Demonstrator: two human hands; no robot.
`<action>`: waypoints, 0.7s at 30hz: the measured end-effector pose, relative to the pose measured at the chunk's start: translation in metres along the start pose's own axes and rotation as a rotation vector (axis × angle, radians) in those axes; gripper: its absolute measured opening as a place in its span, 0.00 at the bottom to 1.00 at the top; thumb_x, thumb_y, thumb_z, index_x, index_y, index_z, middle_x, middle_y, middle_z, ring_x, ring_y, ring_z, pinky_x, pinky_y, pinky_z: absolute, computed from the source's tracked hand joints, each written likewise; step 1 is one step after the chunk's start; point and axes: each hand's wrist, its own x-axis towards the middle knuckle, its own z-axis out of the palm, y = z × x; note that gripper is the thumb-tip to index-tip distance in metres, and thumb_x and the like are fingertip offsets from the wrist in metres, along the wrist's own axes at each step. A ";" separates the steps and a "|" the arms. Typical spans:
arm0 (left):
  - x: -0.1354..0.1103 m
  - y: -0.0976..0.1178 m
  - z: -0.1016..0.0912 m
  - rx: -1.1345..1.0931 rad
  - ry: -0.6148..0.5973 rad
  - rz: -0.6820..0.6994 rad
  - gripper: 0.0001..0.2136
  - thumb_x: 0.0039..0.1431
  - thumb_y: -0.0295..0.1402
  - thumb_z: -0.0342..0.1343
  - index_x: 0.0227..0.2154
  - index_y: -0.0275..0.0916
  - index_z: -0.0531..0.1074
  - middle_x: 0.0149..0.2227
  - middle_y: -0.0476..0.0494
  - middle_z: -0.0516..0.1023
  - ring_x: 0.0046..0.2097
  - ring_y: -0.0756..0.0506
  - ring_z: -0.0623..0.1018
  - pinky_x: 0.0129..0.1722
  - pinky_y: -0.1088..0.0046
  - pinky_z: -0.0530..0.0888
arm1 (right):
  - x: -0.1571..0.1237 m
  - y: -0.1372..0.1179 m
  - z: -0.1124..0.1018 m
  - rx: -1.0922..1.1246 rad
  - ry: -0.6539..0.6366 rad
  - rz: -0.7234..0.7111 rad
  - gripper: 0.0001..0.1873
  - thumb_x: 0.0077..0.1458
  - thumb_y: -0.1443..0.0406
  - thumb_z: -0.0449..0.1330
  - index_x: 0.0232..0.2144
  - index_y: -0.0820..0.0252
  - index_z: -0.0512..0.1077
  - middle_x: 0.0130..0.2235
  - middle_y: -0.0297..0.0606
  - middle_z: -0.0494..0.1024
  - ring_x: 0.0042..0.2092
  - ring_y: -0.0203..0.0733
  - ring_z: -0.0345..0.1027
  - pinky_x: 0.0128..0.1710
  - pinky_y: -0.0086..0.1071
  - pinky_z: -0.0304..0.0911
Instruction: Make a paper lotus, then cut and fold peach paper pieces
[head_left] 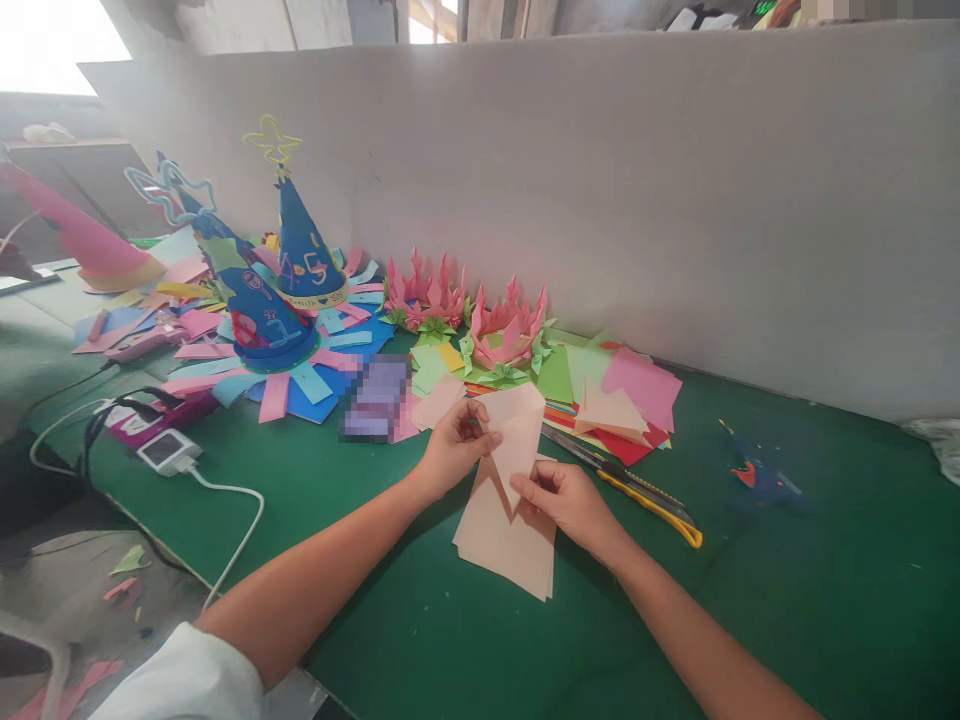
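Observation:
A pale peach sheet of paper (519, 425), narrowing to a point at its lower end, is held up between my two hands. My left hand (459, 445) pinches its left edge with thumb and fingers. Lower down, my right hand (555, 495) grips the right side close to the pointed end. Beneath them, a small stack of peach paper (502, 550) lies on the green table. Just right of the sheet rests a yellow-handled utility knife (652, 500), beside a pair of dark scissors or a similar blade partly overlapping it.
Two pink-and-green folded paper crowns (510, 335) stand behind my hands, near coloured paper sheets (641, 385). Blue cone hats (307, 245) and a phone (377, 398) are at left. A white charger (171, 452) trails its cable over the table edge. A pale partition (637, 190) rises behind.

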 end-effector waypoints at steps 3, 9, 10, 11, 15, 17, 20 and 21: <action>0.001 -0.003 -0.001 0.102 -0.014 0.054 0.12 0.47 0.37 0.63 0.27 0.37 0.66 0.23 0.54 0.66 0.25 0.55 0.66 0.26 0.79 0.64 | 0.000 0.000 0.000 -0.021 0.010 -0.006 0.20 0.52 0.52 0.56 0.18 0.60 0.65 0.20 0.32 0.70 0.23 0.35 0.59 0.25 0.29 0.52; 0.003 -0.006 -0.010 0.490 -0.036 0.039 0.06 0.52 0.31 0.57 0.31 0.37 0.78 0.32 0.44 0.76 0.33 0.49 0.73 0.34 0.73 0.69 | -0.003 0.002 0.002 -0.029 0.052 -0.064 0.23 0.55 0.51 0.55 0.15 0.60 0.63 0.18 0.31 0.68 0.23 0.35 0.60 0.26 0.29 0.54; 0.003 -0.006 -0.012 0.529 -0.046 0.035 0.06 0.52 0.30 0.57 0.31 0.37 0.78 0.32 0.44 0.76 0.33 0.49 0.73 0.33 0.74 0.69 | -0.004 0.002 0.003 -0.019 0.076 -0.084 0.25 0.56 0.51 0.53 0.15 0.60 0.63 0.18 0.31 0.68 0.23 0.35 0.61 0.26 0.29 0.55; 0.002 -0.005 -0.012 0.565 -0.059 0.035 0.06 0.52 0.30 0.57 0.31 0.38 0.79 0.32 0.45 0.75 0.32 0.49 0.73 0.32 0.74 0.69 | -0.005 0.002 0.003 -0.020 0.122 -0.110 0.25 0.58 0.52 0.51 0.15 0.59 0.62 0.18 0.32 0.67 0.23 0.35 0.61 0.26 0.29 0.56; 0.000 -0.004 -0.012 0.707 -0.124 0.048 0.06 0.51 0.26 0.57 0.31 0.39 0.79 0.30 0.47 0.75 0.30 0.51 0.73 0.31 0.76 0.70 | -0.007 0.001 0.002 -0.197 0.354 -0.367 0.15 0.59 0.58 0.53 0.23 0.58 0.68 0.27 0.36 0.74 0.32 0.40 0.67 0.33 0.32 0.61; -0.001 -0.003 -0.011 0.760 -0.134 0.063 0.07 0.51 0.25 0.57 0.31 0.39 0.79 0.29 0.47 0.74 0.29 0.51 0.73 0.31 0.77 0.70 | -0.005 0.001 0.002 -0.320 0.335 -0.505 0.09 0.59 0.62 0.53 0.30 0.57 0.71 0.37 0.40 0.75 0.41 0.44 0.67 0.42 0.36 0.61; -0.002 -0.003 -0.010 0.817 -0.134 0.115 0.08 0.51 0.23 0.56 0.31 0.39 0.79 0.27 0.48 0.73 0.29 0.51 0.72 0.31 0.76 0.70 | -0.002 0.003 0.003 -0.441 0.251 -0.558 0.07 0.58 0.66 0.53 0.32 0.56 0.71 0.43 0.41 0.74 0.46 0.46 0.65 0.46 0.39 0.60; -0.002 -0.003 -0.010 0.826 -0.139 0.137 0.09 0.51 0.22 0.56 0.31 0.39 0.79 0.27 0.48 0.73 0.29 0.51 0.72 0.31 0.76 0.70 | -0.002 0.004 0.003 -0.463 0.233 -0.554 0.06 0.57 0.66 0.53 0.32 0.56 0.71 0.44 0.41 0.73 0.47 0.46 0.65 0.47 0.40 0.60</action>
